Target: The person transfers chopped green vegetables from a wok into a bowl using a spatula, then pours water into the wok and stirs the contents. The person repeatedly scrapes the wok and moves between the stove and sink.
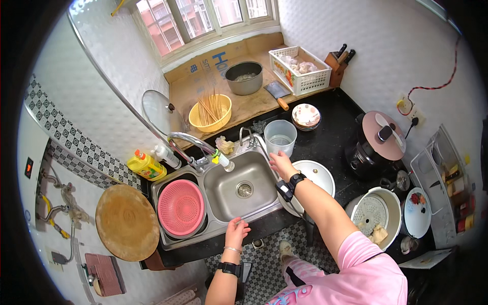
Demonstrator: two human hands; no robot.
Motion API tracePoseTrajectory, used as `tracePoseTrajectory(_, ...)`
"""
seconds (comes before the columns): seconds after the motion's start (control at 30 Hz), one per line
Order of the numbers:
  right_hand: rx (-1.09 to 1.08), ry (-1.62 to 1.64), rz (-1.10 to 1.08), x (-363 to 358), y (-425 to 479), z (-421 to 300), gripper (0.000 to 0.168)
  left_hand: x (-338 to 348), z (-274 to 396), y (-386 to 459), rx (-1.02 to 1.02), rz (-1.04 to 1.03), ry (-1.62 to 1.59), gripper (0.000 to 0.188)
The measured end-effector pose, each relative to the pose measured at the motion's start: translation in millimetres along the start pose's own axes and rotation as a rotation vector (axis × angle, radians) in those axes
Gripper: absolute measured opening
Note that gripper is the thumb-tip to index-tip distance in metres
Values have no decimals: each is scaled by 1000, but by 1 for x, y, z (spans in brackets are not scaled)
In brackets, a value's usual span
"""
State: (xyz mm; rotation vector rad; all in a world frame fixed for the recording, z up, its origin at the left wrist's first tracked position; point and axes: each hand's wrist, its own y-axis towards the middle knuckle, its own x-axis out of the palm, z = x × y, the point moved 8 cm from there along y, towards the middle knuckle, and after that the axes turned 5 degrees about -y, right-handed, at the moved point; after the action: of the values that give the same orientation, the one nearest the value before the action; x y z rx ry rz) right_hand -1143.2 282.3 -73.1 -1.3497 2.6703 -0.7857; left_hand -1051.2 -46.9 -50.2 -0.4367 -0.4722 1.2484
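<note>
My right hand [283, 164] reaches to the front of a translucent plastic tub [281, 133] with some clear liquid in it. Its fingers are apart and hold nothing; whether they touch the tub I cannot tell. Under my right forearm a round white lid [318, 173] with a small knob lies on the counter, partly hidden. My left hand [236, 231], holding nothing, hovers by the front edge of the stainless steel sink [228, 204], fingers loosely bent. Left of the sink bowl sits a pink plastic colander [181, 207]. A chrome faucet [194, 141] arches over the sink.
A round wooden cutting board [127, 223] stands left. Behind are a yellow basket of chopsticks [210, 113], a grey pot [244, 78], a cleaver [277, 90] and stacked bowls [306, 116]. At right are an electric pressure cooker [366, 148] and a large steamer pot [371, 213].
</note>
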Motion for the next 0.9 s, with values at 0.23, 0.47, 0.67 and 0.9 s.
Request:
tracePoseTrajectory(0.23,-37,110,-95,4,5,17,26,21,25,25,15,-82,126,36)
tracePoseTrajectory(0.47,-216,-62,-99,-7,-152,1,22,55,53,-17,195,-195,122,35)
tracePoseTrajectory(0.67,-372,-193,-39,-36,-343,44,24,71,2,-130,183,-379,173,48)
tracePoseTrajectory(0.9,-281,-370,101,-78,-535,198,23,61,-169,-282,-345,-602,-16,64)
